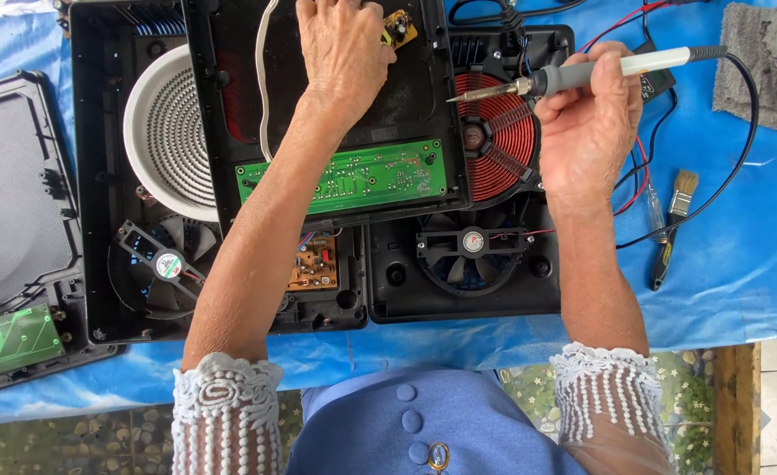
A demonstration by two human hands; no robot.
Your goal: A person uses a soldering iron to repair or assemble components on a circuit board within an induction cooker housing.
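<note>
The right hand [586, 132] has its grip clamped round a soldering iron [582, 73], fingers wrapped on the grey handle just behind the metal barrel. The iron lies almost level, long axis running left to right, tip pointing left and slightly down. The tip hangs over the upper edge of the red coil [494, 132]; whether it touches cannot be told. The iron's black cord leaves the rear of the handle at the right and loops down over the blue cloth [740, 264] on the counter.

The left hand [343, 48] lies knuckles up on the upturned black panel [230, 114], fingers curled together at a small yellow board [400, 26]. Whether they pinch it or only touch it cannot be told.

Count, near to far: two fans, one [472, 242] below the red coil, one [167, 262] at the left. One small brown board [315, 268] sits between them. Two long green boards: one [344, 176] on the upturned panel, one [10, 343] at the lower left on a separate black cover [10, 193]. Two heating elements: the red coil and a white ribbed dish [164, 132].

Right of the cooker lie one brush [674, 224], bristles pointing away, one screwdriver [655, 207] just beside it, and one grey rag [758, 62] at the far corner.
</note>
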